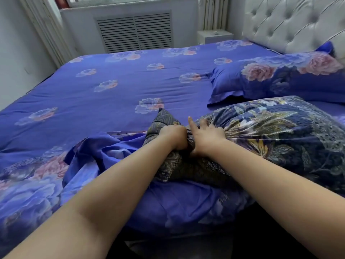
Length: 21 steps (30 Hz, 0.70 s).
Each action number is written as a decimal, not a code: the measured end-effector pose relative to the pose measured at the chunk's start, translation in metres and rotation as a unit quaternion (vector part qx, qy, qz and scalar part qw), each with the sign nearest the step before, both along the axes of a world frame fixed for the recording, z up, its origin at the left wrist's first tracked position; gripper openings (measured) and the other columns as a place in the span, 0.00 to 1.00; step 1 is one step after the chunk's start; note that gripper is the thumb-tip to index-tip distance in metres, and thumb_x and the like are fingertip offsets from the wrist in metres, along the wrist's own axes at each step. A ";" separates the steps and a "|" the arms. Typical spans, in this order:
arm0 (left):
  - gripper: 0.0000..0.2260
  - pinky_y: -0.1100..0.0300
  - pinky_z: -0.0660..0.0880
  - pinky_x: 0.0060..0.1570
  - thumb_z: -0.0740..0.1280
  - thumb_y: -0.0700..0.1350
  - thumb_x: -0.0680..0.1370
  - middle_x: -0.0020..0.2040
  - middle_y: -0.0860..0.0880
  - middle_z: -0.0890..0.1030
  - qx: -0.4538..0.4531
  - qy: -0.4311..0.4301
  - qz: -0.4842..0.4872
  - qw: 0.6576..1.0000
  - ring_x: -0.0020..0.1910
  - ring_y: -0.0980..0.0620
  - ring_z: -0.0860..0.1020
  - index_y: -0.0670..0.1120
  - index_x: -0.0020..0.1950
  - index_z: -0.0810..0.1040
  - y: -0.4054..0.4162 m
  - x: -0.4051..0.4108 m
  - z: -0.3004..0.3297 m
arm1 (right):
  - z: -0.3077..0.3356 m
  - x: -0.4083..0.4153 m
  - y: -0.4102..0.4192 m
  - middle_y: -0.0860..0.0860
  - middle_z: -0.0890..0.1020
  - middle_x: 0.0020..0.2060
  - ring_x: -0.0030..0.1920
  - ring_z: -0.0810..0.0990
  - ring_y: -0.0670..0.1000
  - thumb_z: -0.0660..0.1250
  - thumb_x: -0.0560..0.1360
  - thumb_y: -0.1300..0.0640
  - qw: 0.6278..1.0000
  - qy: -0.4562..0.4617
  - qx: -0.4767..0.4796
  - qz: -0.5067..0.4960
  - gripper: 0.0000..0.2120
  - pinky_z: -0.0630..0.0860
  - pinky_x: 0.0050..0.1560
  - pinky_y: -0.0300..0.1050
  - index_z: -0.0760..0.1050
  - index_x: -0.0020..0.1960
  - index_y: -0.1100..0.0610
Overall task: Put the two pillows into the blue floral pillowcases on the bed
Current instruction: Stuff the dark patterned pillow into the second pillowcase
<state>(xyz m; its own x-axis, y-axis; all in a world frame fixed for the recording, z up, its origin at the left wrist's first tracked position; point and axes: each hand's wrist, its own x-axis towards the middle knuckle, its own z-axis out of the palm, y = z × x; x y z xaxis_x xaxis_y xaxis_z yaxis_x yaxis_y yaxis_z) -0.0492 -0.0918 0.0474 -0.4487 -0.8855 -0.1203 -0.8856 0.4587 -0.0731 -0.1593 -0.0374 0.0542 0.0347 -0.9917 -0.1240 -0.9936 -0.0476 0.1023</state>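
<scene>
Pillow (280,131) number two, in a dark navy cover printed with gold and pale leaves and flowers, lies plump at the near right of the bed (115,86), its left end bunched into a tight, wrinkled neck where both hands meet. Beneath and to the left of that end spreads the loose blue floral pillowcase (104,156), crumpled and flat, with pink roses showing at its left side. Behind it, against the tufted grey headboard (291,21), rests the other pillow (276,79), already in its blue case with pink roses and a flat border. The left hand (174,136) is clenched knuckles-up around the gathered end of the dark cover, a point of fabric sticking up just beyond it. The right hand (206,135) grips the bunched cloth right beside it, thumb tucked under and forefinger stretched straight out toward the sheet. Both bare forearms reach in from the lower edge, converging at the pillow's end.
</scene>
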 end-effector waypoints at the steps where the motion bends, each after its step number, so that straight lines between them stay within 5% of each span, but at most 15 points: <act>1: 0.17 0.55 0.70 0.44 0.65 0.55 0.72 0.55 0.48 0.79 -0.028 0.018 -0.002 0.999 0.54 0.45 0.78 0.48 0.57 0.76 0.003 0.004 -0.003 | -0.001 0.006 -0.004 0.58 0.51 0.75 0.71 0.60 0.63 0.70 0.65 0.35 1.000 0.018 -0.025 0.000 0.57 0.64 0.65 0.58 0.35 0.77 0.51; 5: 0.19 0.55 0.73 0.45 0.67 0.57 0.71 0.54 0.48 0.80 -0.080 0.061 -0.013 0.995 0.53 0.46 0.79 0.49 0.57 0.75 0.020 0.010 -0.012 | 0.004 0.007 -0.018 0.56 0.34 0.75 0.75 0.37 0.62 0.69 0.62 0.29 0.994 0.101 0.034 0.034 0.62 0.40 0.71 0.66 0.32 0.76 0.54; 8: 0.25 0.54 0.74 0.47 0.72 0.58 0.68 0.54 0.47 0.80 -0.087 0.081 -0.012 0.993 0.54 0.45 0.79 0.46 0.59 0.73 0.034 0.009 -0.012 | 0.011 0.004 -0.027 0.57 0.36 0.75 0.74 0.33 0.60 0.70 0.55 0.26 0.987 0.108 0.102 0.063 0.69 0.34 0.69 0.68 0.30 0.75 0.54; 11: 0.31 0.54 0.75 0.46 0.74 0.58 0.65 0.55 0.46 0.80 -0.066 0.084 0.006 0.994 0.54 0.44 0.79 0.44 0.61 0.71 0.042 0.015 -0.016 | 0.010 0.006 -0.028 0.56 0.54 0.76 0.76 0.48 0.56 0.69 0.54 0.24 0.980 0.101 0.113 0.128 0.70 0.36 0.71 0.65 0.32 0.76 0.56; 13: 0.36 0.54 0.75 0.45 0.75 0.58 0.63 0.55 0.46 0.80 -0.057 0.075 0.015 0.995 0.53 0.44 0.80 0.43 0.64 0.67 0.044 0.018 -0.020 | 0.006 0.006 -0.026 0.55 0.63 0.73 0.73 0.61 0.56 0.69 0.52 0.24 0.981 0.080 0.095 0.147 0.70 0.46 0.74 0.58 0.36 0.77 0.58; 17: 0.56 0.54 0.73 0.48 0.75 0.59 0.62 0.59 0.43 0.78 -0.002 0.027 0.048 0.999 0.57 0.43 0.77 0.46 0.77 0.43 0.039 0.018 -0.015 | 0.003 0.003 -0.014 0.55 0.72 0.67 0.64 0.72 0.57 0.71 0.54 0.26 0.988 0.040 0.073 0.133 0.65 0.65 0.66 0.51 0.49 0.76 0.60; 19: 0.57 0.54 0.73 0.51 0.75 0.63 0.61 0.61 0.44 0.76 0.014 -0.002 0.045 0.999 0.59 0.44 0.76 0.48 0.77 0.43 0.034 0.011 -0.008 | 0.004 0.001 -0.007 0.54 0.76 0.61 0.60 0.75 0.57 0.71 0.56 0.27 0.988 0.055 0.064 0.133 0.56 0.67 0.62 0.51 0.59 0.73 0.59; 21: 0.52 0.53 0.74 0.52 0.74 0.66 0.60 0.61 0.46 0.77 0.017 -0.038 0.025 0.999 0.60 0.45 0.76 0.47 0.75 0.54 0.032 0.002 -0.003 | 0.004 -0.002 -0.002 0.52 0.78 0.58 0.58 0.76 0.56 0.71 0.57 0.29 0.988 0.060 0.051 0.131 0.47 0.67 0.59 0.50 0.67 0.66 0.56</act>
